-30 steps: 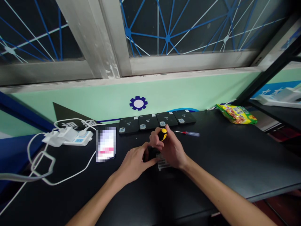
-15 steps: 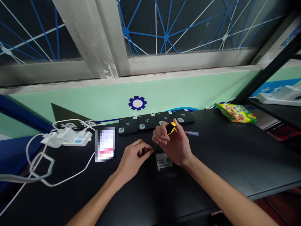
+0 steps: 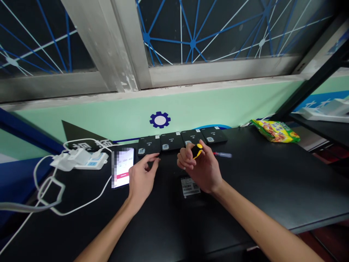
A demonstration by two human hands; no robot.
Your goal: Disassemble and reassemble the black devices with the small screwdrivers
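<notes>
My right hand [image 3: 200,165] is wrapped round the black and yellow handle of a screwdriver [image 3: 198,147]; its shaft is hidden now. Just under this hand lies a dark flat case with a white printed label [image 3: 190,185], its outline hard to tell from the dark desk. My left hand [image 3: 143,178] hovers over the desk between the phone and the case, thumb and forefinger drawn together. A tiny dark speck shows at those fingertips, too small to name. Part of the phone [image 3: 121,174] is covered by the left hand.
Several flat black boxes [image 3: 148,145] stand in a row along the wall. Behind the right hand lies a clear pen-like tube [image 3: 224,155]. A snack bag [image 3: 276,131] rests at the far right. A white power strip [image 3: 92,161] with looping cables occupies the left of the desk [image 3: 259,182].
My left hand has moved left and slightly back, away from the screwdriver's shaft and the labelled case, and now overlaps the phone. My right hand keeps the screwdriver in nearly the same place.
</notes>
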